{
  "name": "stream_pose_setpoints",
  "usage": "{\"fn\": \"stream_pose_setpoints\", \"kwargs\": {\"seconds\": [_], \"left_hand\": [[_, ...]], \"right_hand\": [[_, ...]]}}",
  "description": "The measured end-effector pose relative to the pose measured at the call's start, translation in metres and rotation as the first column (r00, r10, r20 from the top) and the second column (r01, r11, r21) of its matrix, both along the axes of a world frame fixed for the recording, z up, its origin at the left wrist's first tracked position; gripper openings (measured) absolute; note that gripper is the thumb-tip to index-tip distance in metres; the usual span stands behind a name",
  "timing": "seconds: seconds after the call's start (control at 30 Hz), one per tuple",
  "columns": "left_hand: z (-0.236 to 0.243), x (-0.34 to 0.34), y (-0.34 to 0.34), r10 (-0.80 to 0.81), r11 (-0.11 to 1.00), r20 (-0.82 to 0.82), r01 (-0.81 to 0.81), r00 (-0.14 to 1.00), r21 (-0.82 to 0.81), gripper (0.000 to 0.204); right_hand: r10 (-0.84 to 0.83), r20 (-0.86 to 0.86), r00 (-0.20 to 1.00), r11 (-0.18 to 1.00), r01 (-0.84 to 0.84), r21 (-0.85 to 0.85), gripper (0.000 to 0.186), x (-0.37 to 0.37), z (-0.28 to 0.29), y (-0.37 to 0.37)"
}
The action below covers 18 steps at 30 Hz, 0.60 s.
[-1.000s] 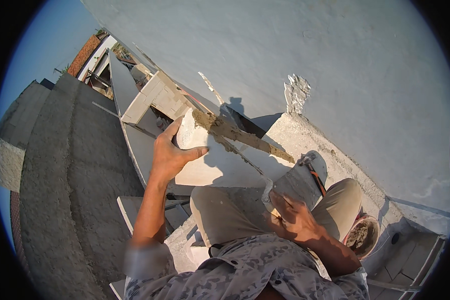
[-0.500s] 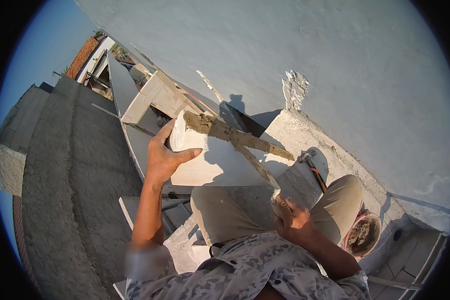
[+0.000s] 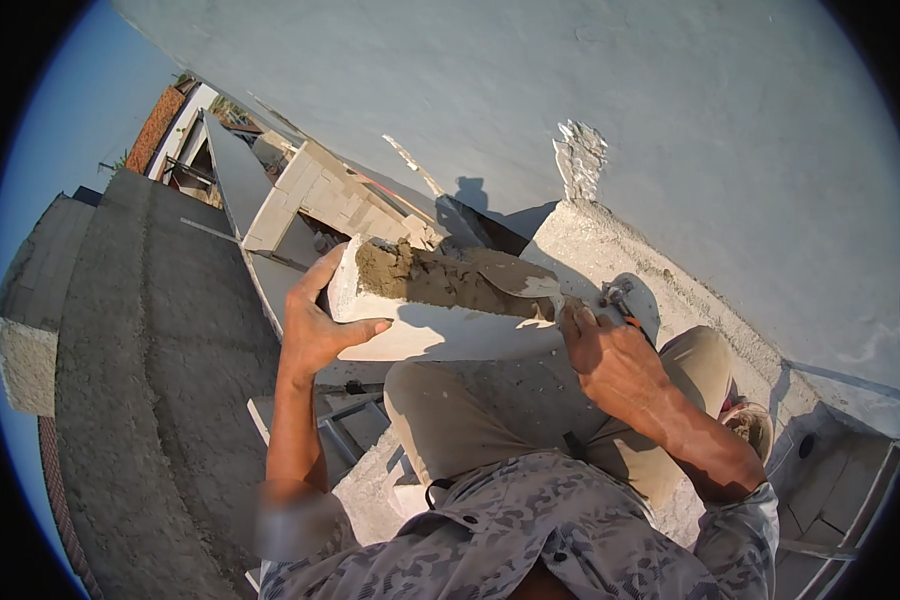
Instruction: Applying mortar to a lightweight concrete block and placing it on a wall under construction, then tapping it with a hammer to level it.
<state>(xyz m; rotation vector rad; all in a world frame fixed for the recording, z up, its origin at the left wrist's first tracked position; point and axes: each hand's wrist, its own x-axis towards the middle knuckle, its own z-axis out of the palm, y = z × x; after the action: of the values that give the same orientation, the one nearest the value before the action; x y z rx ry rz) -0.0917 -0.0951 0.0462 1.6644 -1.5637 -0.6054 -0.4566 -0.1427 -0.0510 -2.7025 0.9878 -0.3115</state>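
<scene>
My left hand (image 3: 315, 325) grips the left end of a white building block (image 3: 420, 338), thumb on the near face and fingers round the end. Wet grey-brown mortar (image 3: 410, 275) coats the block's upturned long side. In my right hand (image 3: 615, 365) is a trowel (image 3: 515, 274), held closed round its handle, which the hand mostly hides. The trowel's blade lies flat against the mortar toward the block's right end. The block is above my knees, slightly tilted.
A hammer (image 3: 622, 303) with an orange and black handle lies beyond my right knee. To the right stands a bucket (image 3: 760, 420) of mortar, partly hidden by my forearm. A grey plastered wall (image 3: 720, 180) rises ahead; a rough concrete surface (image 3: 190, 380) runs along the left.
My right hand has moved up and slightly right, bringing the trowel from slanting across the block's face to lying along the mortar. The block has turned, showing more of its mortared side.
</scene>
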Motion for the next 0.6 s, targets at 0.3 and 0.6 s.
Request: {"fn": "stream_pose_setpoints", "kwargs": {"seconds": [0.3, 0.6], "left_hand": [[0.001, 0.005, -0.001, -0.03, 1.0, 0.009, 0.03, 1.0, -0.003, 0.092], [-0.004, 0.007, 0.001, -0.024, 1.0, -0.012, 0.024, 1.0, 0.009, 0.095]], "right_hand": [[-0.025, 0.126, 0.992, 0.982, 0.0, 0.191, 0.042, -0.006, -0.009, 0.014], [-0.191, 0.073, 0.979, 0.919, 0.152, 0.364, 0.036, -0.034, -0.025, 0.008]]}}
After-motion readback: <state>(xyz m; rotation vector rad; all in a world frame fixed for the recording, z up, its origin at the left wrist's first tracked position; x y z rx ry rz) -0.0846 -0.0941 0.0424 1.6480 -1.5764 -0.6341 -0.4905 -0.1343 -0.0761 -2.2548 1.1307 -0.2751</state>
